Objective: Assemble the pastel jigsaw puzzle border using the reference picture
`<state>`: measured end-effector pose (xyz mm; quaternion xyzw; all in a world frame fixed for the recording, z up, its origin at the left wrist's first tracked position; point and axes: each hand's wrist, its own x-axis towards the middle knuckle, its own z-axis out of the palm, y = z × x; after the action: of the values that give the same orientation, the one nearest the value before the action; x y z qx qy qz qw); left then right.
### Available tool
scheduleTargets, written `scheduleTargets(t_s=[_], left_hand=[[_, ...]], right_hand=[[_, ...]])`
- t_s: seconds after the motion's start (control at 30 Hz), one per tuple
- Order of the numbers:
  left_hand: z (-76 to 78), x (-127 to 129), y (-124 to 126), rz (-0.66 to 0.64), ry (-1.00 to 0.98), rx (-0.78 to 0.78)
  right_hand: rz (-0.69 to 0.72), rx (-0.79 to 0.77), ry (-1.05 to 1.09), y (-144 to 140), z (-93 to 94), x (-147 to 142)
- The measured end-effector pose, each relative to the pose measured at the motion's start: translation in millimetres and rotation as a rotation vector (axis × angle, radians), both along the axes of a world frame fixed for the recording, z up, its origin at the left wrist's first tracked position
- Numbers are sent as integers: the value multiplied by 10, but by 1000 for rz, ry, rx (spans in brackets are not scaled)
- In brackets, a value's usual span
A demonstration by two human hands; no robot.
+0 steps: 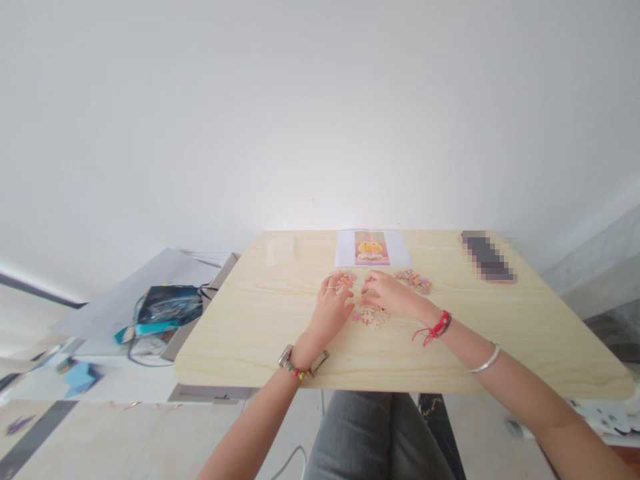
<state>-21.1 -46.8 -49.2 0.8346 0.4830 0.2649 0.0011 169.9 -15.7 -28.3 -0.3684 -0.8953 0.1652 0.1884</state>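
Observation:
Small jigsaw puzzle pieces lie on the wooden table in separate heaps. My left hand (pixel 331 308) rests by a pinkish heap of pieces (pixel 345 281), its fingers curved and thumb apart, with nothing visible held. Facing it, my right hand (pixel 387 293) has its fingertips pinched, seemingly on a small yellowish puzzle piece (pixel 361 301) partly hidden by the fingers. Just below both hands spreads a heap of pale, mostly face-down pieces (pixel 373 317). A further colourful heap (pixel 415 281) sits beyond my right wrist. A printed reference picture (pixel 371 249) of a yellow figure lies behind the hands.
A phone (pixel 487 257), blurred out, lies at the table's back right. At the back left is a clear plastic bag (pixel 281 250). The white wall (pixel 320 120) borders the table (pixel 240 340). Left of it, a dark and blue package (pixel 170 307) rests on a lower surface with cables.

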Motion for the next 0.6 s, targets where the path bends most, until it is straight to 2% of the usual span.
scheduleTargets(t_s=[0.17, 0.3, 0.47, 0.6], left_hand=[[-21, 84, 53, -25, 61, -19], [-8, 89, 65, -9, 31, -1], [-15, 81, 5, 77, -35, 18], [-65, 152, -44, 198, -19, -11]], right_hand=[[-56, 24, -40, -44, -5, -93], [-83, 31, -16, -61, -26, -102], [-123, 62, 7, -46, -65, -77], [-28, 39, 30, 24, -47, -106]])
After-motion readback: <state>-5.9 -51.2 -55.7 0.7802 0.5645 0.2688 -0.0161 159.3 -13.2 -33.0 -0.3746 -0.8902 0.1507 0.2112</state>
